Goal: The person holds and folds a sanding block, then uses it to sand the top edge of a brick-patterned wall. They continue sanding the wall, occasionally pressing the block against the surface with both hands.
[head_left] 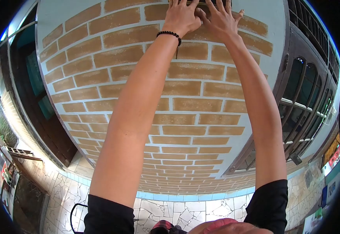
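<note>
Both arms reach up along a brick-patterned wall [185, 71]. At the top edge of the view, my left hand [181, 18] lies against a dark object, with fingers stretched upward and a black beaded bracelet [169, 34] around the wrist. Close beside it on the right, my right hand [221, 20] has its fingers spread over the same area, and the two thumbs nearly meet. Only the lower edge of the dark object [203, 2] shows between the hands; the view cuts off the rest, so its kind cannot be made out. Some fingertips are also cut off.
A dark window frame with bars [304, 84] is at the right. To the left stands a dark door [41, 93]. Below lies a floor of broken white tiles [185, 212]. A wooden rack [20, 152] and assorted items are at the far left.
</note>
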Demonstrator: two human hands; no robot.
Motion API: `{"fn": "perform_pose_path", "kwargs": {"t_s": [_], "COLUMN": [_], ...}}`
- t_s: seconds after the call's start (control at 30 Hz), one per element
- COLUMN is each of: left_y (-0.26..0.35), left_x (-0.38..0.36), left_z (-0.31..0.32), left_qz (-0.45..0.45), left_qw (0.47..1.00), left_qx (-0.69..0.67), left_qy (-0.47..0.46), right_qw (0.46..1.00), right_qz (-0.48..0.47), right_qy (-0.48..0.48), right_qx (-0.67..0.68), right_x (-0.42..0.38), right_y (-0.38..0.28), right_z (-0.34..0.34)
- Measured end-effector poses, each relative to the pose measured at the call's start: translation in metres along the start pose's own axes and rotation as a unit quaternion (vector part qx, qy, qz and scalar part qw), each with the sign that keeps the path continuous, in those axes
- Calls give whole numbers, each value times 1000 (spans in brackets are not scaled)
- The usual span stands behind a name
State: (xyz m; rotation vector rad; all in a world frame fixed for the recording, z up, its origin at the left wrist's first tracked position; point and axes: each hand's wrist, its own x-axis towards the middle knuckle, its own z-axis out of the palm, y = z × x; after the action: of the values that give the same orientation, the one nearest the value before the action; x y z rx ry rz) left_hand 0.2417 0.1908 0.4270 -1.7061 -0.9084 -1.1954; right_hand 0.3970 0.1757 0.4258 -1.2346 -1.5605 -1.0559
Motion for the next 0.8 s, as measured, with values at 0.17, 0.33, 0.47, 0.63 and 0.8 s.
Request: {"fn": "perform_pose_path", "kwargs": {"t_s": [0.17, 0.33, 0.47, 0.63, 0.8], "left_y": [-1, -3, 12, 6, 13], "left_x": [5, 9, -5, 3, 7], "left_z": [-9, -12, -26, -2, -22], "left_qz": [-6, 3, -6, -3, -16], "left_qw": [999, 1000, 999, 999, 999], "left_qx": [-1, 8, 8, 33, 14], "left_qy": [-35, -20, -46, -8, -43], "right_qw": [1000, 1000, 1000, 999, 998], "right_qz": [0, -14, -19, -27, -44], "right_qy": [-12, 7, -11, 15, 25], "right_qx": [15, 20, 4, -17, -36], "right_x": [1, 6, -2, 6, 8], "right_y": [-7, -7, -7, -3, -1], "right_z": [-12, -7, -10, -3, -11]}}
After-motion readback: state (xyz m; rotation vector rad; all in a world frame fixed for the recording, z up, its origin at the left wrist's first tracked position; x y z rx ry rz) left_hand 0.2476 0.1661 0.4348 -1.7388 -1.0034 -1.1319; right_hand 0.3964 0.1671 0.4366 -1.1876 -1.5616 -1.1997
